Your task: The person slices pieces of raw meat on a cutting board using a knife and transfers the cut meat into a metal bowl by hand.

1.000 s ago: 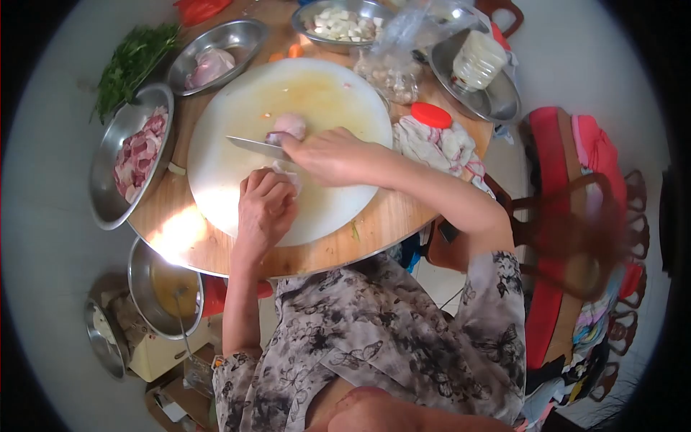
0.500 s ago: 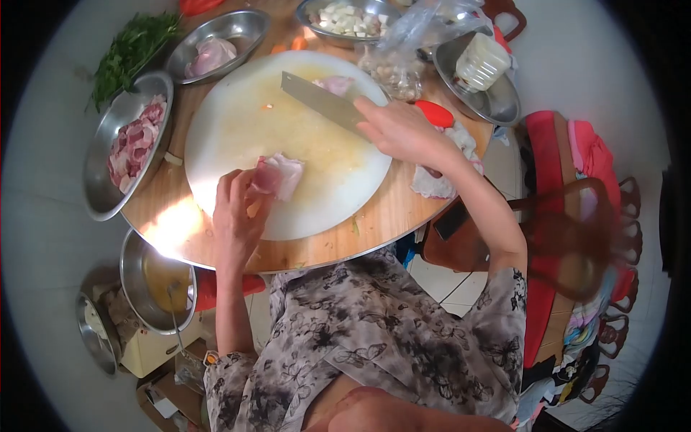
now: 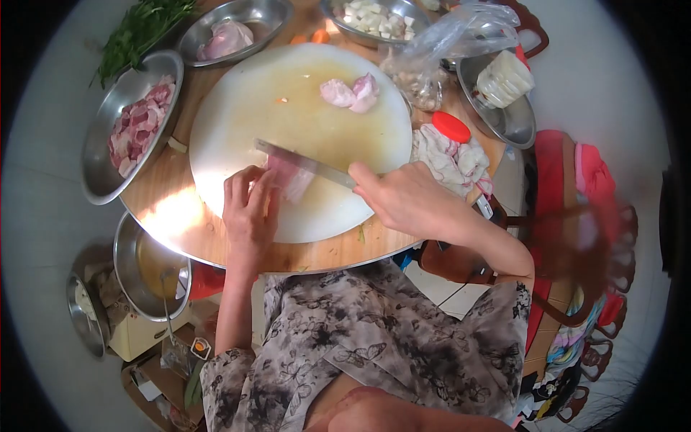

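My right hand (image 3: 403, 198) is closed round the handle of a cleaver (image 3: 317, 167), its blade lying edge-down across a piece of raw meat (image 3: 294, 183). The meat rests on the near part of a round white cutting board (image 3: 237, 101). With bent fingers, my left hand (image 3: 250, 205) grips the left side of that piece, close to the blade's tip. Two pale pink chunks of meat (image 3: 363, 92) lie farther back on the board. Whether the blade has gone into the meat I cannot tell.
Left of the board stands a metal bowl of cut meat (image 3: 137, 133), with green herbs (image 3: 137, 36) behind it. Another bowl holds a larger piece (image 3: 227, 39). White cubes (image 3: 374, 19) fill a back bowl. A cloth (image 3: 457, 162) and red lid (image 3: 451, 127) lie at right.
The cleaver has come toward me from the back of the board onto the near meat, uncovering the two far chunks. My left hand still holds its piece.
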